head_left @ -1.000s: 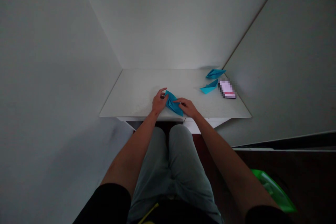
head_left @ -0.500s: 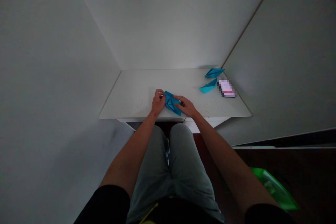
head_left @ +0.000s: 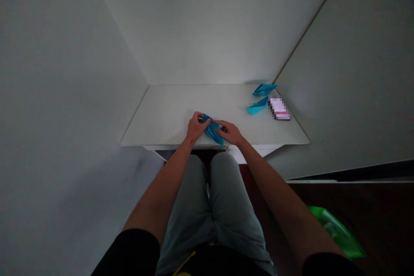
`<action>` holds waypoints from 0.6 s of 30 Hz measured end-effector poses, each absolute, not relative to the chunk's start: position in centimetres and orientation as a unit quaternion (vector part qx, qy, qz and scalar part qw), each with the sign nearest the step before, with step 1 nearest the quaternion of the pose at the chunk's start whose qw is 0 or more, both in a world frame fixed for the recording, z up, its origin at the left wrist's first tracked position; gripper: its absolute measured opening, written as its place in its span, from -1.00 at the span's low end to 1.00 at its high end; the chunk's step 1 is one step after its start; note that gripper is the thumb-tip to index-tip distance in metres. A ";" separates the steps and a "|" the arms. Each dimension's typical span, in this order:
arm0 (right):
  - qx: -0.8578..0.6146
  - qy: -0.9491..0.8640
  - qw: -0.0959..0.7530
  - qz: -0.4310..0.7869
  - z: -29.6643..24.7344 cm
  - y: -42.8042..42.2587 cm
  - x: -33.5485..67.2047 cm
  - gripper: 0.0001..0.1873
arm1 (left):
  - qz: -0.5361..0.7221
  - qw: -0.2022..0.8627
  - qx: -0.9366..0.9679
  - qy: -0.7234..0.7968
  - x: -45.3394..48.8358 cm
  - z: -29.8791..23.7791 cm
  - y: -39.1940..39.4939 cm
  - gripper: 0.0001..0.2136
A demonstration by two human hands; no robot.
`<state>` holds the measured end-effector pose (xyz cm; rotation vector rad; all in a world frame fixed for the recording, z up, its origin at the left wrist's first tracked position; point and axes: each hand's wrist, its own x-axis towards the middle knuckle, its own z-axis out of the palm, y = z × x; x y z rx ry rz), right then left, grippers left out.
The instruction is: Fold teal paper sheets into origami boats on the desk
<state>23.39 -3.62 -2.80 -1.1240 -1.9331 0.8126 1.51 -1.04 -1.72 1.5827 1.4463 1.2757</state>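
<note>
A blue paper boat [head_left: 212, 131] is held low over the white tabletop, near its front edge. My left hand [head_left: 196, 127] grips the boat's upper left end, with the thumb laid over its middle fold. From the other side my right hand [head_left: 230, 132] holds it, fingers along the upper edge and thumb on the right part. The fingertips behind the paper are hidden. Two more blue folded paper boats, one farther back [head_left: 264, 89] and one nearer [head_left: 258, 106], lie at the right rear of the table.
A phone [head_left: 279, 108], blurred out, lies by the two boats at the right end of the white table [head_left: 161, 114]. Walls close in the table at the left, back and right. A green plastic item [head_left: 338, 232] is on the dark floor at the lower right.
My left thumb has moved right, onto the middle of the boat. The boat looks narrower and sits slightly lower. My right hand has barely shifted.
</note>
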 end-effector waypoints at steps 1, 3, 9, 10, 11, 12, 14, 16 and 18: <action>-0.439 -0.755 0.371 0.315 -2.8 -3.6 23.4 -0.47 | 0.484 0.315 0.602 0.551 1.5 -1.7 -1.1 -0.70; -0.444 -0.757 0.366 0.309 -2.8 -3.7 23.4 -0.47 | 0.483 0.309 0.603 0.554 1.6 -1.6 -1.0 -0.71; -0.444 -0.757 0.370 0.306 -2.5 -3.9 23.3 -0.45 | 0.482 0.295 0.605 0.561 1.7 -1.8 -0.8 -0.88; -0.440 -0.753 0.379 0.309 -2.5 -3.8 23.3 -0.45 | 0.484 0.284 0.612 0.558 1.7 -1.8 -0.8 -0.90; -0.437 -0.751 0.387 0.310 -2.5 -3.8 23.2 -0.44 | 0.485 0.272 0.619 0.555 1.7 -1.9 -0.7 -0.91; -0.433 -0.749 0.396 0.308 -2.4 -3.7 23.2 -0.44 | 0.486 0.263 0.624 0.552 1.7 -2.0 -0.7 -0.91; -0.425 -0.749 0.413 0.297 -2.3 -3.6 23.1 -0.43 | 0.493 0.260 0.624 0.548 1.7 -2.2 -0.5 -0.90; -0.419 -0.753 0.417 0.287 -2.2 -3.6 23.2 -0.45 | 0.508 0.282 0.604 0.545 1.6 -2.2 -0.4 -0.91; -0.421 -0.763 0.398 0.287 -2.0 -3.8 23.3 -0.53 | 0.526 0.319 0.573 0.541 1.5 -2.2 -0.2 -0.93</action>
